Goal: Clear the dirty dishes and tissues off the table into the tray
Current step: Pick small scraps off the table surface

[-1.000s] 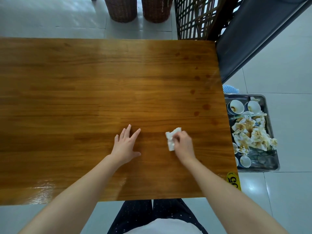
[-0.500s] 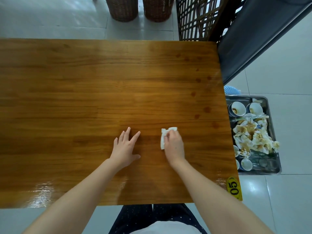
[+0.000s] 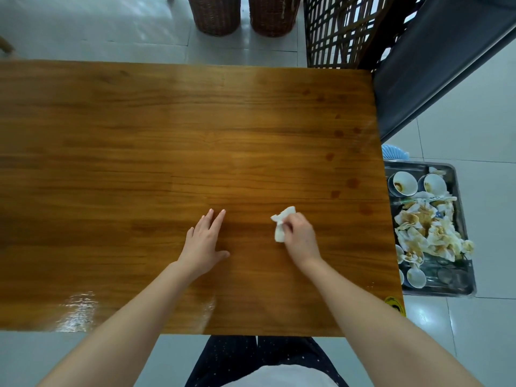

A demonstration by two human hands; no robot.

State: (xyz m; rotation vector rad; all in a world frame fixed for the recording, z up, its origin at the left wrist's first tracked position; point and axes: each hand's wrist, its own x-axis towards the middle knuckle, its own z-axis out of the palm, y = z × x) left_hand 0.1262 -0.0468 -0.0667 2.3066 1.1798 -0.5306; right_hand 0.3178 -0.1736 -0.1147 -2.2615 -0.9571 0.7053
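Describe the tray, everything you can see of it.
The tray is rectangular, shiny grey metal with a low raised rim. It lies flat, seemingly on the tiled floor, just right of the table, whose edge hides its left side. Two white bowls with brown residue sit at its far end. A heap of crumpled, brown-stained tissues fills the middle, and smaller bowls lie at the near end. Clear items beside them are too blurred to name.
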